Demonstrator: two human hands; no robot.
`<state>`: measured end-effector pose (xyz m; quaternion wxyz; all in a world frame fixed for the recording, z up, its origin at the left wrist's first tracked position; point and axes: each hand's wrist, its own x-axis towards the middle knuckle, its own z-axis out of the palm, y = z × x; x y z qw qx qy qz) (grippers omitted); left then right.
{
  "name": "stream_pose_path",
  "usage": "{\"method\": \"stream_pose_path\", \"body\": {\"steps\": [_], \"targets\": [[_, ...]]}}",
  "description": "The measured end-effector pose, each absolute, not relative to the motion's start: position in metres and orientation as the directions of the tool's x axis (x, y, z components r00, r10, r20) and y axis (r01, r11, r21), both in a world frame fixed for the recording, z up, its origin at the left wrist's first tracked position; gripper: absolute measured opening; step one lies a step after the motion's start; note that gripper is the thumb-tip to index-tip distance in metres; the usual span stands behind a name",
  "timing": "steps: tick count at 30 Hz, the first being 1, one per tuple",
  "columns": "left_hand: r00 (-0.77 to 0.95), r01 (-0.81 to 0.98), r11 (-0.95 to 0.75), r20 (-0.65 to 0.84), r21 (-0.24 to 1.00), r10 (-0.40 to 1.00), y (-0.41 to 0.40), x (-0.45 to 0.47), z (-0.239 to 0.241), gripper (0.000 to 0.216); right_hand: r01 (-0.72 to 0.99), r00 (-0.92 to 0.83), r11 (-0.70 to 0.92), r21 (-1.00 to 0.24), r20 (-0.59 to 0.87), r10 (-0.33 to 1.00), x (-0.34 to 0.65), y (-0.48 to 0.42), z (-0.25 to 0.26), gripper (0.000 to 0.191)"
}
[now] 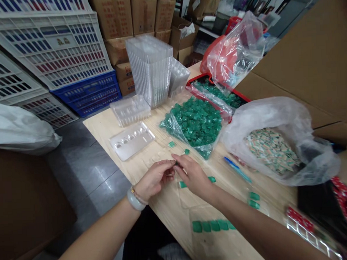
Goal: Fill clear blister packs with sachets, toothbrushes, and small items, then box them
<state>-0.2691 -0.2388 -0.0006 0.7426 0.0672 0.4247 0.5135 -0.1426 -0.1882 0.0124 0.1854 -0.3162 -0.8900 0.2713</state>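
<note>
My left hand (158,178), with a pale bangle at the wrist, meets my right hand (193,176) over the near part of the table. The fingertips of both are pinched together around a small dark piece (177,163), mostly covered by the fingers. Just beyond them lie two loose green translucent pieces, one a small square (171,144). A strip of green pieces (182,184) shows partly from under my right hand. Closer to me, a clear tray (206,248) holds a row of green squares (215,225), its right end hidden by my right forearm.
A clear bag of green pieces (197,119) lies beyond my hands. Clear trays (132,141) and a tall tray stack (151,70) stand at the left. To the right are a blue pen (237,168), a plastic bag of printed slips (272,149) and a large cardboard box (310,57).
</note>
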Motion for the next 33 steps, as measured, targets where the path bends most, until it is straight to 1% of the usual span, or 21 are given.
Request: {"method": "stream_pose_path", "body": {"steps": [2, 4, 6, 7, 8, 9, 11, 12, 13, 14, 16, 18, 19, 20, 23, 25, 27, 29, 33], "targets": [[0.004, -0.683, 0.397, -0.540, 0.614, 0.842, -0.235, -0.271, 0.000, 0.014, 0.489, -0.665, 0.578, -0.653, 0.150, 0.732, -0.152, -0.187, 0.014, 0.020], [-0.103, -0.545, 0.364, -0.492, 0.755, 0.865, -0.229, -0.276, 0.001, 0.016, 0.519, -0.622, 0.550, -0.654, 0.153, 0.768, -0.161, -0.183, 0.014, 0.014], [-0.212, -0.287, 0.338, -0.403, 0.896, 0.890, -0.224, -0.285, 0.001, 0.019, 0.557, -0.608, 0.554, -0.618, 0.150, 0.779, -0.170, -0.174, 0.011, 0.014], [-0.278, -0.122, 0.310, -0.332, 0.943, 0.901, -0.221, -0.290, 0.000, 0.022, 0.588, -0.601, 0.554, -0.590, 0.140, 0.787, -0.174, -0.168, 0.009, 0.016], [-0.339, 0.058, 0.269, -0.235, 0.961, 0.911, -0.219, -0.296, -0.002, 0.024, 0.621, -0.598, 0.555, -0.554, 0.122, 0.792, -0.178, -0.162, 0.007, 0.017], [-0.372, 0.240, 0.221, -0.121, 0.945, 0.920, -0.217, -0.301, -0.005, 0.025, 0.652, -0.604, 0.560, -0.511, 0.097, 0.791, -0.181, -0.157, 0.005, 0.018], [-0.324, 0.556, 0.131, 0.068, 0.821, 0.943, -0.214, -0.309, -0.012, 0.024, 0.688, -0.650, 0.601, -0.407, 0.024, 0.760, -0.188, -0.148, 0.001, 0.020], [-0.266, 0.663, 0.099, 0.110, 0.742, 0.958, -0.213, -0.310, -0.016, 0.023, 0.694, -0.676, 0.629, -0.351, -0.017, 0.736, -0.191, -0.145, -0.001, 0.020], [-0.209, 0.736, 0.075, 0.120, 0.673, 0.971, -0.213, -0.310, -0.020, 0.023, 0.695, -0.698, 0.655, -0.297, -0.056, 0.714, -0.194, -0.144, -0.004, 0.021], [-0.166, 0.783, 0.058, 0.118, 0.620, 0.979, -0.213, -0.309, -0.023, 0.022, 0.692, -0.713, 0.678, -0.247, -0.088, 0.696, -0.196, -0.144, -0.006, 0.022], [-0.125, 0.828, 0.040, 0.115, 0.559, 0.985, -0.214, -0.306, -0.028, 0.023, 0.692, -0.721, 0.701, -0.172, -0.106, 0.685, -0.199, -0.147, -0.010, 0.024], [-0.110, 0.845, 0.031, 0.116, 0.534, 0.987, -0.216, -0.303, -0.029, 0.024, 0.691, -0.721, 0.706, -0.154, -0.073, 0.689, -0.196, -0.148, -0.011, 0.025], [-0.107, 0.850, 0.033, 0.111, 0.525, 0.988, -0.217, -0.302, -0.029, 0.025, 0.686, -0.723, 0.705, -0.180, -0.056, 0.689, -0.192, -0.147, -0.009, 0.024], [-0.103, 0.857, 0.035, 0.104, 0.514, 0.989, -0.217, -0.302, -0.028, 0.026, 0.676, -0.725, 0.700, -0.230, -0.040, 0.688, -0.186, -0.144, -0.006, 0.024], [-0.077, 0.885, 0.022, 0.100, 0.466, 0.992, -0.215, -0.301, -0.021, 0.032, 0.639, -0.688, 0.620, -0.455, 0.022, 0.725, -0.157, -0.127, 0.013, 0.030], [-0.057, 0.902, -0.003, 0.126, 0.433, 0.990, -0.208, -0.297, -0.017, 0.037, 0.628, -0.642, 0.551, -0.549, 0.034, 0.766, -0.133, -0.115, 0.027, 0.030], [-0.069, 0.913, 0.007, 0.137, 0.409, 0.988, -0.199, -0.290, -0.015, 0.036, 0.638, -0.646, 0.519, -0.568, -0.028, 0.763, -0.112, -0.107, 0.035, 0.023], [-0.078, 0.916, 0.026, 0.114, 0.400, 0.990, -0.190, -0.282, -0.016, 0.030, 0.649, -0.672, 0.521, -0.554, -0.096, 0.735, -0.098, -0.106, 0.034, 0.019], [0.043, 0.903, -0.077, 0.089, 0.422, 0.995, -0.183, -0.274, -0.020, 0.024, 0.686, -0.651, 0.526, -0.503, -0.101, 0.752, -0.088, -0.117, 0.018, 0.021]]}}
